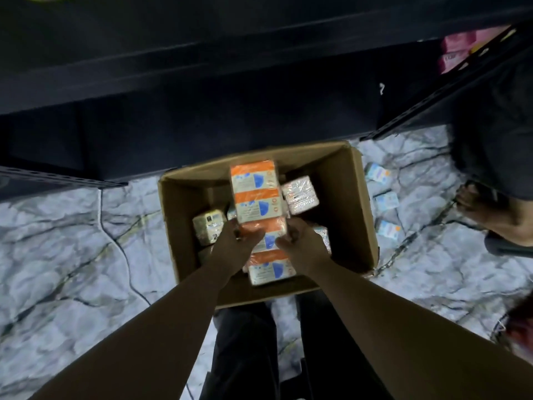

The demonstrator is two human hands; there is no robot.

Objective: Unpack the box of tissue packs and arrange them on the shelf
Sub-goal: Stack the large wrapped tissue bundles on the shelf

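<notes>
Lying across the marble-patterned floor (57, 241) at the left, a thin dark cable (121, 249) runs toward the cardboard box (354, 197), which stands open before the dark shelf (173, 90). Inside the box, near its left wall, sits a pale tissue pack (209, 230). The left hand (235, 243) curls its fingers round the left side of a wrapped bundle of orange-and-blue tissue packs (255, 194), which stretches from the box's far wall to its near wall. The right hand (300, 242) grips the bundle's right side, fingers curled. A clear-wrapped pack (300, 194) lies just beside the bundle, toward the right wall. Three small light-blue packs (385, 200) lie on the floor right of the box. A bare foot (490, 209) of another person stands at the right edge.
</notes>
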